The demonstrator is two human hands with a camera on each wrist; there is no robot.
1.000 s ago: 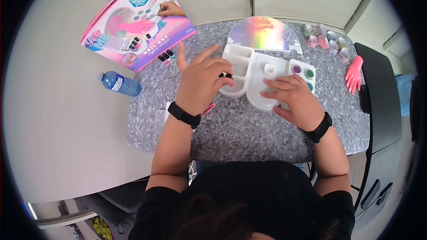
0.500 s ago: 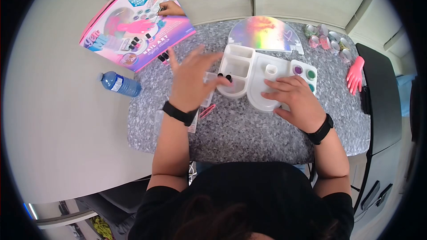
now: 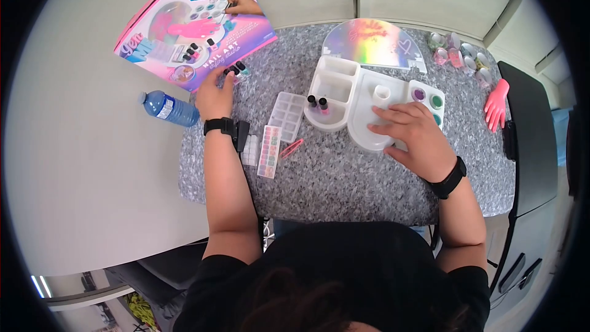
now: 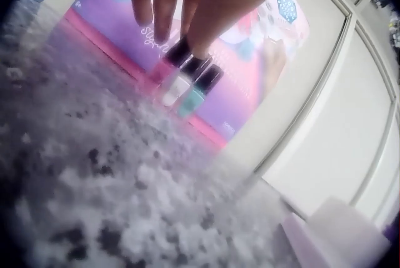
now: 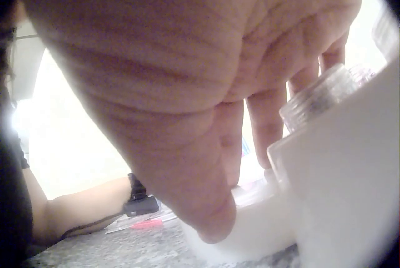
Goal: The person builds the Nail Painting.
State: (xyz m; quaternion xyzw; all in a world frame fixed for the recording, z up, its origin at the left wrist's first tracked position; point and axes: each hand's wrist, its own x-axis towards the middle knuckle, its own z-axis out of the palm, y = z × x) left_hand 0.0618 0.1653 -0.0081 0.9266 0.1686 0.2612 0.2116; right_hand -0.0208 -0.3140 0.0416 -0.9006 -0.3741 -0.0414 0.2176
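Hands [image 3: 215, 94] [image 3: 420, 138] apart, two bottles [image 3: 311, 102] [image 3: 323, 105] in tray [image 3: 329, 126]

L grip [image 3: 215, 97] extended fwd; R grip [image 3: 418, 137] palm-down, fingers apart, elbow bent.

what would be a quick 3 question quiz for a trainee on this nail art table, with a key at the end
1. Multiple choice: Where are the fingers of the left hand?
A) at the holographic panel
B) at the trio of bottles beside the printed box
C) at the purple pot

2. True or false: The right hand is apart from the pink model hand.

3. Count: How many black-capped polishes are in the white organizer, in the compartment nearest the person?

Key: 1. B; 2. True; 3. Two
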